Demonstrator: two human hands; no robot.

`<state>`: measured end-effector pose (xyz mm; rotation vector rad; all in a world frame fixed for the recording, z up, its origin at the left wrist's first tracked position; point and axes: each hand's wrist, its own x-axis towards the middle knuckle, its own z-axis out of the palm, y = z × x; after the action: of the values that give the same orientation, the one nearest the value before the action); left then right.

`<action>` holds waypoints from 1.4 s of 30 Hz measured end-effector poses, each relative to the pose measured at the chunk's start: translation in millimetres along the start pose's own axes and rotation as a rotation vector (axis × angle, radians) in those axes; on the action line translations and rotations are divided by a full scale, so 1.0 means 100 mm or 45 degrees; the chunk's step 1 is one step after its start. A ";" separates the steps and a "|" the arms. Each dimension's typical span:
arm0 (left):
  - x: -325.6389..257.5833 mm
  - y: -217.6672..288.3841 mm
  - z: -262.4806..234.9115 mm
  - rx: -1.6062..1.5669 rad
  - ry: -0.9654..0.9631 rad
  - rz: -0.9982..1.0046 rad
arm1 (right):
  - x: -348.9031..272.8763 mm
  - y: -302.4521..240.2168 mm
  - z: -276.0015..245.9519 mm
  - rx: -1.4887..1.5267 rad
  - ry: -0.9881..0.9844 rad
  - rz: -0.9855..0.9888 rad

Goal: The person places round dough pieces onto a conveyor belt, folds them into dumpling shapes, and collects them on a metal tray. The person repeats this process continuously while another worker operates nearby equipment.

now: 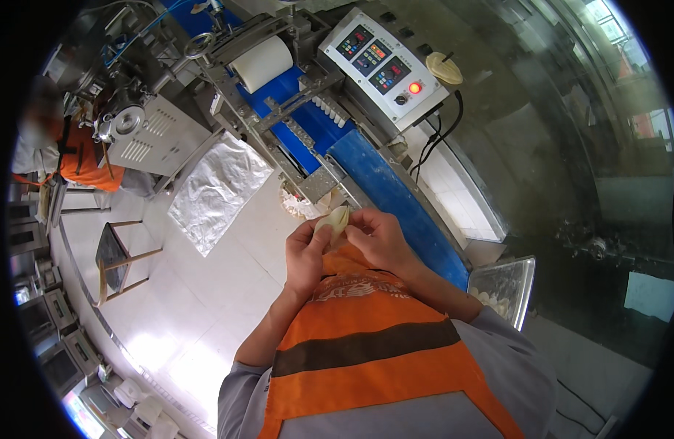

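Both my hands meet in front of my chest around a pale folded dumpling. My left hand cups it from below and the left. My right hand pinches its upper right edge with the fingertips. Just beyond the hands lies a stack of round dough wrappers at the end of a blue conveyor belt. I wear an orange apron with a dark stripe over grey sleeves.
A metal machine with a white dough roll and a control panel feeds the belt. A metal tray with dumplings sits at right. A foil sheet lies on the floor. Another person in orange stands at far left beside a stool.
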<state>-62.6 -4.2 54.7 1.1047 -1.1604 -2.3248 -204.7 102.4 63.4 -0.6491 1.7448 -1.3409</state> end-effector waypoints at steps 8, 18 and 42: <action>-0.02 0.02 0.06 0.139 0.026 0.033 | -0.01 -0.14 0.03 -0.082 -0.039 -0.066; 0.05 -0.08 -0.04 0.551 0.017 0.144 | 0.05 -0.01 0.02 -0.088 -0.045 0.041; 0.13 -0.04 -0.17 0.383 0.043 0.059 | 0.06 -0.11 0.17 -0.394 -0.029 -0.431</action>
<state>-58.2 -17.8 38.6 1.1944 -1.5423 -2.1352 -194.5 85.5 70.3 -1.1707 1.9018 -1.2832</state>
